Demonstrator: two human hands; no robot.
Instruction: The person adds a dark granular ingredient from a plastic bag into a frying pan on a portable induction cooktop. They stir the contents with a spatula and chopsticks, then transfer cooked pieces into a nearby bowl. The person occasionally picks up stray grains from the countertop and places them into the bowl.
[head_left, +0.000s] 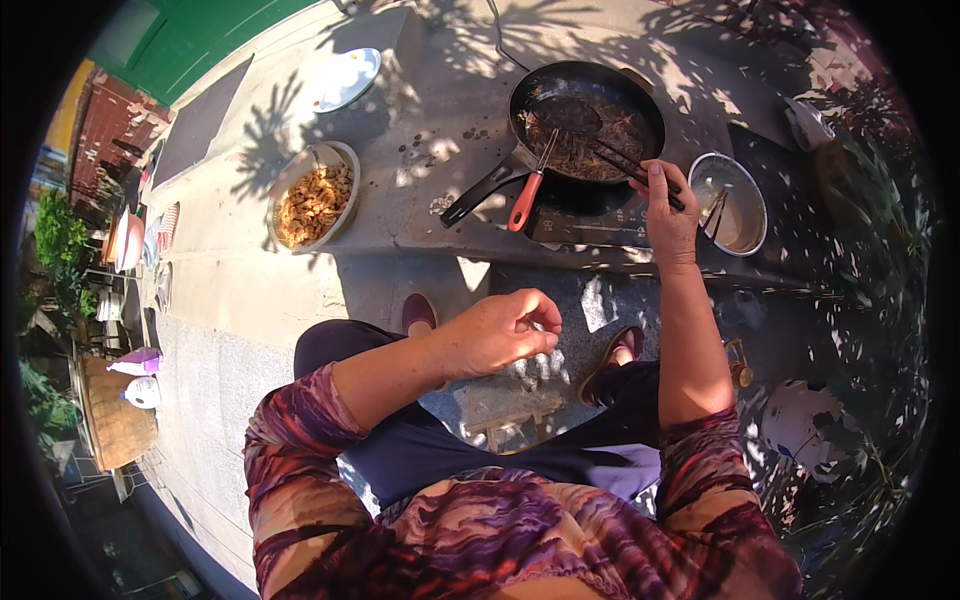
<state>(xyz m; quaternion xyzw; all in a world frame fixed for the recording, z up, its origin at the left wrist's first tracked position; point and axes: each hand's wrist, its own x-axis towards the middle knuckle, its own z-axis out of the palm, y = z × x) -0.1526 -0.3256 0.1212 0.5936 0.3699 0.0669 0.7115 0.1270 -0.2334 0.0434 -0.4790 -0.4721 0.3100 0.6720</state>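
My right hand grips a pair of dark chopsticks, whose tips reach into a black frying pan. Dark oil and brown bits of food lie in the pan. A skimmer with a red handle rests over the near rim, its round mesh head inside. The pan sits on a black induction cooker, its own handle pointing towards the lower left. My left hand hovers above my lap, fingers loosely curled, a gap between thumb and fingers, and nothing visible in it.
A bowl of golden fried pieces stands left on the concrete ledge. Behind it lies a white plate. To the right, a metal bowl holds pale residue and utensils. A white bucket and leafy plants are at far right.
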